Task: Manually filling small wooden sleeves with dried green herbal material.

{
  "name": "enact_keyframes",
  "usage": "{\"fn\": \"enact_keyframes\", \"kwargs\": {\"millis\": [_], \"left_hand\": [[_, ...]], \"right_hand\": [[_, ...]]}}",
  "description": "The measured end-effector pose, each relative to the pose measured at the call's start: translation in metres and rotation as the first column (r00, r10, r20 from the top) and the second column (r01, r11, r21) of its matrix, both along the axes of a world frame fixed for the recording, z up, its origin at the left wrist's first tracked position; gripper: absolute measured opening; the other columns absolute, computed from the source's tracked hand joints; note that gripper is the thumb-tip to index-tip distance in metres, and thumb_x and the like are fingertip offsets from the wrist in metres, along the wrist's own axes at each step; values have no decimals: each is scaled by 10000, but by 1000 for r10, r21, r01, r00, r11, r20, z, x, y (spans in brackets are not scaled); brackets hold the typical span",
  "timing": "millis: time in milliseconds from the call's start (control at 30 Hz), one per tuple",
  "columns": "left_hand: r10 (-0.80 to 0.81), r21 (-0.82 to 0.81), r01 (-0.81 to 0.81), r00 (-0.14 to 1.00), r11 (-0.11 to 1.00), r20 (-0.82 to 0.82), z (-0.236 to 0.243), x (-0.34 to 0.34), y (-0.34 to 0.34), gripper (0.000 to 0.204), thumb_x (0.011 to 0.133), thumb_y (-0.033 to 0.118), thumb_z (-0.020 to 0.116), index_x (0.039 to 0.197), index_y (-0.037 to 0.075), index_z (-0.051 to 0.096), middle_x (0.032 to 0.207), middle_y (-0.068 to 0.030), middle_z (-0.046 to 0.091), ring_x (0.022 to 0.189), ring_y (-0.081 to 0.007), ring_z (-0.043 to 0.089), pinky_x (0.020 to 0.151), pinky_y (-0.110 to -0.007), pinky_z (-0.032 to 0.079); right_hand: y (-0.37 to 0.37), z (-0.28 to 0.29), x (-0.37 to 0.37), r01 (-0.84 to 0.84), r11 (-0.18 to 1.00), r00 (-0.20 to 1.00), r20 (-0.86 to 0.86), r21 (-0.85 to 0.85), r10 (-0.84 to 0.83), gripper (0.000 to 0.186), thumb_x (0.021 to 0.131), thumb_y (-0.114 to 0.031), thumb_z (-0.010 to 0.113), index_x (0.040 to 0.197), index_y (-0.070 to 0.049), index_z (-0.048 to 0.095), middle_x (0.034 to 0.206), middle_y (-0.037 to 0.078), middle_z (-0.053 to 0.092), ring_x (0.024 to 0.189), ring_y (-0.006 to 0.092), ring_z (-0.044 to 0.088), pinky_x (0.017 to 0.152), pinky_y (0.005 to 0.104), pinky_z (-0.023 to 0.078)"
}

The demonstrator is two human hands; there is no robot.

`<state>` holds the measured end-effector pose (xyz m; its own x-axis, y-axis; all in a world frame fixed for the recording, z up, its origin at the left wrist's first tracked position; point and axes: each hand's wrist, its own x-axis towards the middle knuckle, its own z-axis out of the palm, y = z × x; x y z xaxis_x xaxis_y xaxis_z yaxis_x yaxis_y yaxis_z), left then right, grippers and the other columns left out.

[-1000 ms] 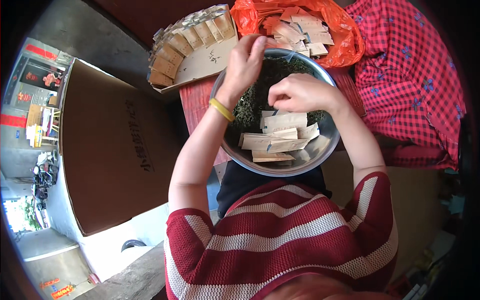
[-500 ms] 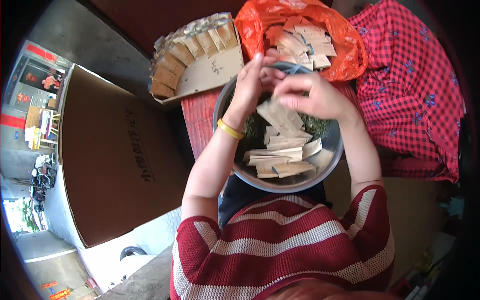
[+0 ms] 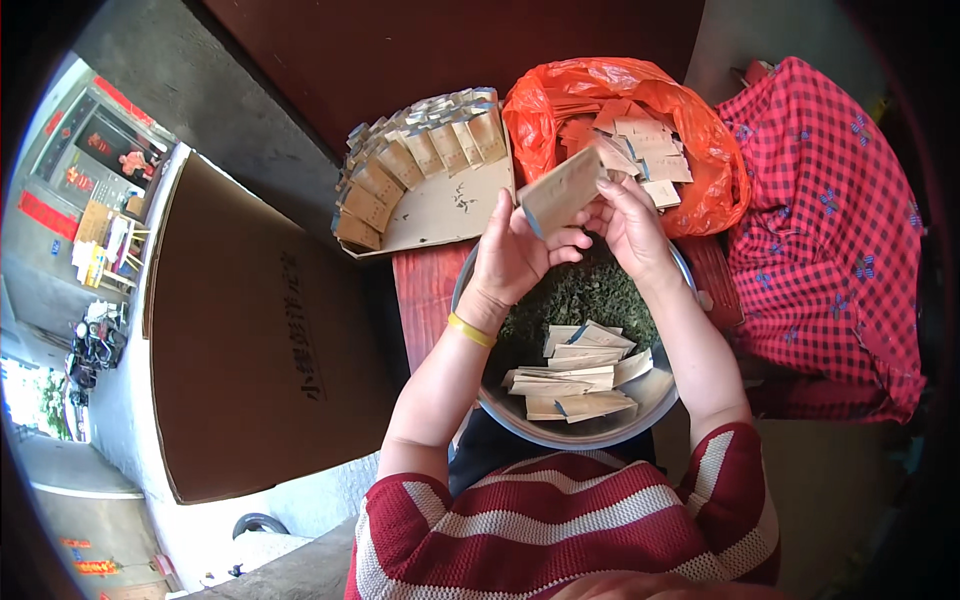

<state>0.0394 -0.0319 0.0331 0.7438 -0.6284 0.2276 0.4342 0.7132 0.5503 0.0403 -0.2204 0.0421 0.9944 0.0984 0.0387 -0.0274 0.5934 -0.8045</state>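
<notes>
Head view: by the far rim of the bowl [image 3: 655, 397], a paper packet [image 3: 563, 193] is pinched by the fingers of the right hand [image 3: 638, 232]; the left hand [image 3: 510, 258] is held open beside it. If pinched too loosely, the packet might be dropped onto the green leaves [image 3: 585, 300]. Left of the bowl, a red bench [image 3: 427, 290] is seen; right, a checked cloth [image 3: 820, 250].

A red table [image 3: 425, 290] with a streaked top carried a shallow cardboard tray [image 3: 430, 216] toward the far left and an open orange-red plastic bag [image 3: 728, 190] just to the tray's right, while a wide metal basin [image 3: 660, 397] overlapped the near side, its underside hidden.
</notes>
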Motion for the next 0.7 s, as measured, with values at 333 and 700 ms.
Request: {"fn": "enact_keyframes", "kwargs": {"millis": [333,700], "left_hand": [[353,277,-917,370,286,860,3,-15,-11,981,773,488,791,1467,-49,353,1414,-188,497,1244,-323,545,1044,-430,427],[535,121,-919,321,375,781,-10,-14,-11,723,712,323,870,1255,-2,522,1251,-197,575,1121,-319,589,975,-413,472]], "right_hand": [[8,-27,0,-212,941,957,-140,265,254,190,983,-295,593,1074,-133,628,841,12,690,731,132,671,660,292,555],[13,-5,-14,-536,837,838,-187,-110,512,273,995,-308,547,1099,-58,586,759,54,657,527,144,652,428,245,533]]}}
